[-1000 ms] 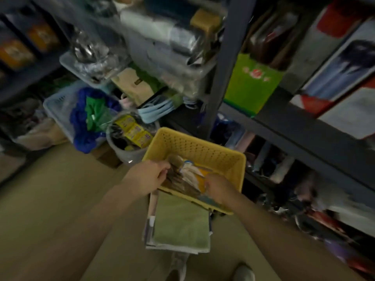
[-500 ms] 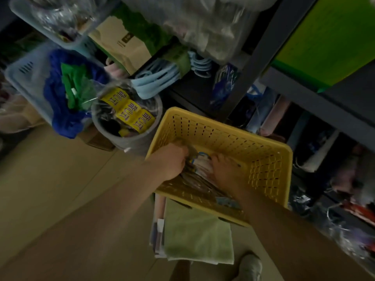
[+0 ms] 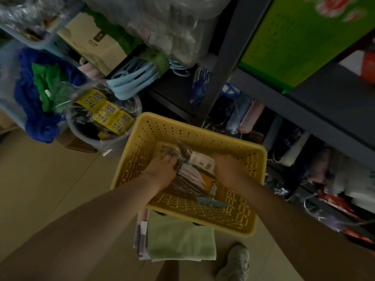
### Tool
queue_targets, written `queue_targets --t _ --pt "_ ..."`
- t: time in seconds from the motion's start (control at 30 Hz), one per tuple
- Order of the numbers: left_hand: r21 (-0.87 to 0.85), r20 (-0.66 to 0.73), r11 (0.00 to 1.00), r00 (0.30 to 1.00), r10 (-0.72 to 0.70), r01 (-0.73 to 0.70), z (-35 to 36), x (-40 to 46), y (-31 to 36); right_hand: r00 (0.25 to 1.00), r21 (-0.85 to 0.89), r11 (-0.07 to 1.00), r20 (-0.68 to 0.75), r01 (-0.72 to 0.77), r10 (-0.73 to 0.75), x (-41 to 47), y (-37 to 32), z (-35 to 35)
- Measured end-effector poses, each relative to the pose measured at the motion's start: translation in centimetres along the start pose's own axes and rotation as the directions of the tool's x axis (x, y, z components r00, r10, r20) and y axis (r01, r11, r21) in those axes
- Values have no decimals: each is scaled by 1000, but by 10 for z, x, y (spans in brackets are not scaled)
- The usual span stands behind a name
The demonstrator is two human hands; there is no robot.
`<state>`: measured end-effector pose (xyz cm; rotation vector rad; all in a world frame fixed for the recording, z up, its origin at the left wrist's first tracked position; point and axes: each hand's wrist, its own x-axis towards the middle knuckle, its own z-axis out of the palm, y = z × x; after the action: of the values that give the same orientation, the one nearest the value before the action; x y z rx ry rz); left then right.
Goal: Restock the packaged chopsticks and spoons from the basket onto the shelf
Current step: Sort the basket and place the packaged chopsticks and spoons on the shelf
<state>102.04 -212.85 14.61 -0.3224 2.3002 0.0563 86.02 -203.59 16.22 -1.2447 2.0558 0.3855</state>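
Note:
A yellow perforated basket (image 3: 203,136) sits low in front of the dark metal shelf (image 3: 328,110). Inside it lies a pile of clear-wrapped chopstick and spoon packs (image 3: 194,175). Both my hands are down in the basket. My left hand (image 3: 162,169) grips the left side of the pile, fingers curled over the plastic. My right hand (image 3: 227,167) grips the right side of the same pile. The lower packs are hidden under my hands.
A grey bucket (image 3: 113,142) of yellow-labelled packs stands left of the basket. A folded green towel (image 3: 180,238) on a stack lies under the basket's near edge. A dark shelf post (image 3: 221,63) rises behind. My shoe (image 3: 235,262) is on the tan floor.
The camera has dropped closer over the basket. Both hands have reached deeper in and closed around the pile of packs from either side.

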Motion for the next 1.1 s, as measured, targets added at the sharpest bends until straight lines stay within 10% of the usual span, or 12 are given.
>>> queue_targets --t 0.37,0.7,1.1 --pt "-213 45 971 994 -99 106 5 5 2 998 93 996 -59 -7 12 -22 9 -4" --pt "-352 -227 936 971 -73 -12 -89 -111 -24 951 173 977 -302 125 -68 -103 13 -78" --pt "-791 -589 346 782 -206 -505 -265 -212 35 465 371 792 -876 485 126 -312 57 -227"
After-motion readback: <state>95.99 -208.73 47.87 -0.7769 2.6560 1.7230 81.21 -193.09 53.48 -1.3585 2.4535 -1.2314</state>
